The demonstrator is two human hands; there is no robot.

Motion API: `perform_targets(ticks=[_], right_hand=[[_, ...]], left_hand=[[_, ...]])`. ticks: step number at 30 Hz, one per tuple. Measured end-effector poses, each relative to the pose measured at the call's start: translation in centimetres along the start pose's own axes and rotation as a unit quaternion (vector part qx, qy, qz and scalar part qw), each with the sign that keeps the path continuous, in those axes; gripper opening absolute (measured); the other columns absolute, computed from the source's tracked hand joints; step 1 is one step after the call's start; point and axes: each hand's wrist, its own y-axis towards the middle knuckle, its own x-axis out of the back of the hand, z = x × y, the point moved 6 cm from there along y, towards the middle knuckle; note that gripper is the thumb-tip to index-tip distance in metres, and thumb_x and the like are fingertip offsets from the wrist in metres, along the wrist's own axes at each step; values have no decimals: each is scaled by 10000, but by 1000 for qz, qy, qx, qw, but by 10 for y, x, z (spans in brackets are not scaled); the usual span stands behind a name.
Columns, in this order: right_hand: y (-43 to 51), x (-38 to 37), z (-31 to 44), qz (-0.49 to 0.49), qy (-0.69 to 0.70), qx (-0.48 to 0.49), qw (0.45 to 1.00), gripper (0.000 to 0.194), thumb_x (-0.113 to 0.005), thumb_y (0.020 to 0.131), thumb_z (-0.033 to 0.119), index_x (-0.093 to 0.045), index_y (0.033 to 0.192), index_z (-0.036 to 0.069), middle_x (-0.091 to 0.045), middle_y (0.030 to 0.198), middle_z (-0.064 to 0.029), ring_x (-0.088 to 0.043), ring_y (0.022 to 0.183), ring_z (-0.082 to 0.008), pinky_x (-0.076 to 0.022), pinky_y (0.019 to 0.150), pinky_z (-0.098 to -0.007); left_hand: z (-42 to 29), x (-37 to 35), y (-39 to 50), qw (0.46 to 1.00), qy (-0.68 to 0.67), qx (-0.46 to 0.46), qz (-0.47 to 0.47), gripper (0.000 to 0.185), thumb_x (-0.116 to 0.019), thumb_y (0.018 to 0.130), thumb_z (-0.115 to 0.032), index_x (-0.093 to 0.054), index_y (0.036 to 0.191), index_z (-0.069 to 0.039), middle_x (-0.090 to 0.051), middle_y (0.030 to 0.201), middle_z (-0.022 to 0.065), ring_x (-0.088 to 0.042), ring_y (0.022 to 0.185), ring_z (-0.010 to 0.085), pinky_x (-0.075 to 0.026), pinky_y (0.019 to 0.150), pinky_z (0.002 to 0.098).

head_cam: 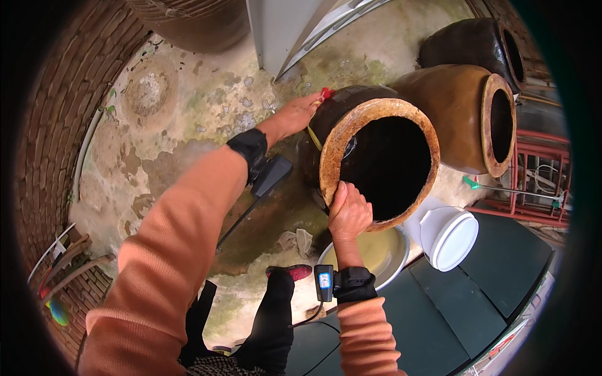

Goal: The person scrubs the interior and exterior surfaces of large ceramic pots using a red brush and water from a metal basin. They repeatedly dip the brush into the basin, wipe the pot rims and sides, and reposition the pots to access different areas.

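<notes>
Before me a large dark glazed ceramic jar (328, 164) has its wide, rough tan rim turned up toward me. My right hand (350, 209) is closed around the near edge of that rim. Against the outer wall of the jar, at its upper left, my left hand (296, 113) presses a red and yellowish cloth or scrubber (325, 95); its exact kind is unclear. The inside of the jar is too dark to make out. Just below the rim, partly hidden by my right arm, a wide metal basin (399, 263) holds yellowish, cloudy liquid.
A brown glazed jar (442, 108) and a darker jar (465, 47) lie to the right. A white lidded bucket (447, 239) stands beside the basin, near dark green panels (451, 310). A red metal rack (515, 197) is farther right. Crumpled cloth (303, 240) lies on the wet floor.
</notes>
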Motion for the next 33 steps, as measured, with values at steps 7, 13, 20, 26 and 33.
perform_targets(ticks=[7, 13, 20, 26, 33], right_hand=[[0, -1, 0, 17, -13, -3, 1000, 274, -451, 924, 312, -594, 739, 169, -581, 666, -17, -573, 625, -221, -401, 578, -355], [0, -1, -2, 35, -23, -5, 999, 291, -400, 941, 297, -632, 832, 159, -609, 708, -29, -585, 652, -235, -415, 591, -366], [0, 0, -2, 38, -16, -9, 999, 351, -349, 960, 300, -612, 798, 133, -592, 679, -66, -582, 658, -264, -406, 578, -385], [-1, 2, 0, 35, -4, 5, 999, 367, -310, 961, 270, -594, 793, 109, -570, 673, -82, -564, 645, -281, -390, 571, -389], [-4, -2, -11, 81, 2, -32, 996, 384, -282, 959, 284, -554, 787, 74, -559, 689, -134, -538, 636, -354, -387, 578, -425]], left_hand=[[12, -42, -104, 951, -293, 57, -75, 529, -395, 922, -39, -277, 1431, -121, -301, 1453, 140, -285, 1339, 209, -232, 1066, 301], [-1, -37, -79, 957, -243, -27, -158, 454, -436, 949, -241, -368, 1359, -60, -334, 1388, 137, -331, 1273, 229, -263, 1039, 316], [11, -67, -122, 931, -314, 2, -188, 490, -395, 979, -238, -262, 1423, -78, -233, 1478, 76, -203, 1364, 194, -173, 1100, 313], [22, -45, -53, 944, -236, -81, -214, 416, -394, 979, -288, -415, 1307, -33, -361, 1355, 128, -346, 1271, 239, -265, 1049, 310], [101, -79, -70, 865, -448, 146, -175, 565, -399, 957, -457, -350, 1369, -73, -383, 1364, 68, -322, 1266, 171, -240, 1042, 291]])
